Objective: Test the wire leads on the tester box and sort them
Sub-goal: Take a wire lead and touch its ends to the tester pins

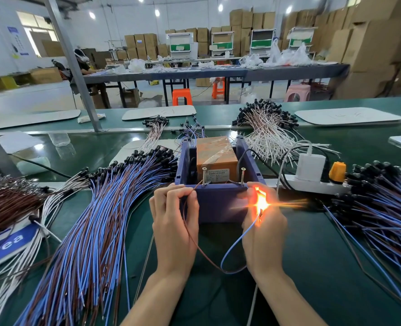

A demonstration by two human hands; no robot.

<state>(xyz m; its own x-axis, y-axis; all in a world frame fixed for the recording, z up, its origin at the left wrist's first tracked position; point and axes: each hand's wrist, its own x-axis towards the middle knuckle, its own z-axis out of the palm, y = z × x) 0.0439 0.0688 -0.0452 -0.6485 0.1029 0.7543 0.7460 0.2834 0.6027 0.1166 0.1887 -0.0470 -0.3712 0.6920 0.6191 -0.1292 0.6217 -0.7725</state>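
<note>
L hand [173, 222] pinches lead's [239, 239] brown tip onto box's [218, 201] left screw [204, 176]. R hand [264, 234] grips glowing end, front-right of box. I'd sort w/ R hand.

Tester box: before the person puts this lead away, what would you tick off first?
1. Brown wire touches the left screw: ok.
2. Contact at the right screw: cannot tell, the right hand and glare cover it.
3. Lamp glows orange: ok.
4. Left hand pinches the brown wire firmly: ok.
5. Right hand's fingers hold the lamp end, blue wire trailing free below: ok.
</note>
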